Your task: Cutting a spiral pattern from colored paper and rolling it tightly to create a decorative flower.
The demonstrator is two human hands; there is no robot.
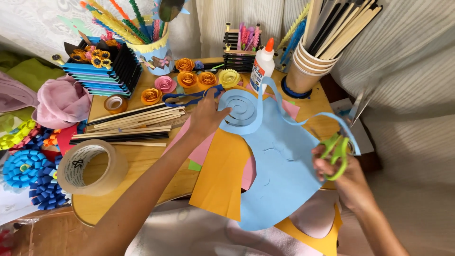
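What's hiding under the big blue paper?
Under the blue paper, an orange sheet and a pink sheet stick out on the left, and more orange shows at the bottom. The wooden table lies beneath; anything else under there is covered.

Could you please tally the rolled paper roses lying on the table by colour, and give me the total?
Orange roses: 4
Pink rose: 1
Yellow rose: 1
Total: 6

They lie behind the left hand, which rests on the blue spiral; the right hand holds green scissors.
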